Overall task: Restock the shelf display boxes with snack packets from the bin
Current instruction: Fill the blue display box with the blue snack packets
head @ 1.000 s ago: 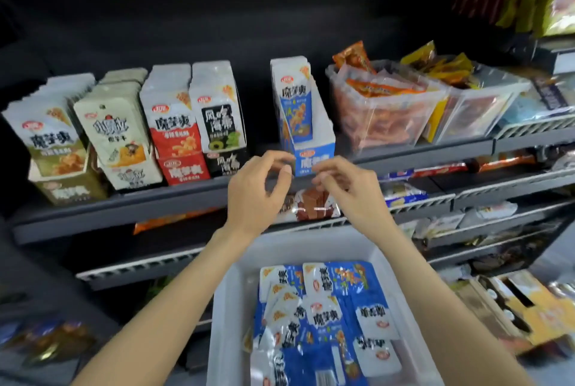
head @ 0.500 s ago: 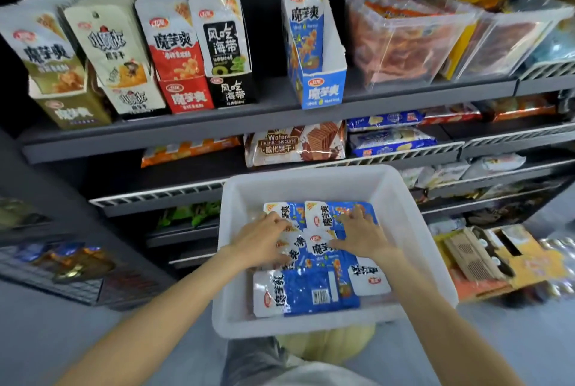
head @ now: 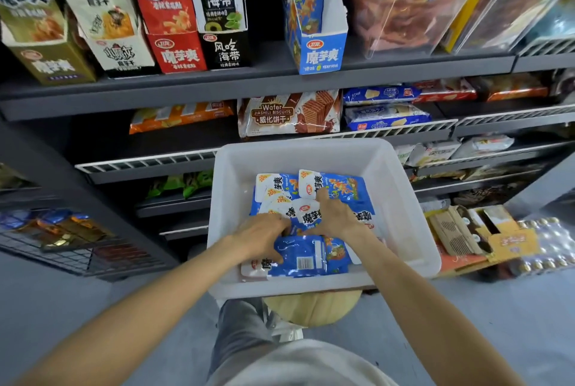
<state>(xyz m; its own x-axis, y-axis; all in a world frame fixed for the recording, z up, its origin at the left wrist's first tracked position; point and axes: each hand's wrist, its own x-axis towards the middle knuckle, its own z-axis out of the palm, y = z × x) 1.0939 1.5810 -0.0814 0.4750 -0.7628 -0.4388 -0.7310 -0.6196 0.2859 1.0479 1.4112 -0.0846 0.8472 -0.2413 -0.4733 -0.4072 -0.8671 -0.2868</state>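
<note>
— Dark shelving (head: pixel 249 87) fills the background; what stands along the top shelf, left to right?

— At its left end an olive display box (head: pixel 46 56), then a cream one (head: pixel 118 53), a red display box (head: pixel 174 49) and a black display box (head: pixel 225 48), all packed upright with packets; past a gap stands the blue display box (head: pixel 320 49), only partly filled; toward the right end sit clear tubs (head: pixel 413 12) of orange snacks.

— And lower down?

— On the next shelf an orange pack (head: pixel 180 116), a wafer pack (head: pixel 289 113) and blue biscuit packs (head: pixel 385 112); below and in front of it the white bin (head: pixel 404 199), resting on a round tan stool (head: pixel 311 308).

— Where are the snack packets?

— Blue snack packets (head: pixel 339 186) lie heaped in the bin, from its middle toward its near edge.

— The hands?

— Both are down in the bin; the left hand (head: pixel 261 236) has its fingers curled on a blue packet near the near edge, thumb over it; the right hand (head: pixel 336 214) presses on the heap's middle with fingers bent among the packets; whether it grips one I cannot tell.
</note>
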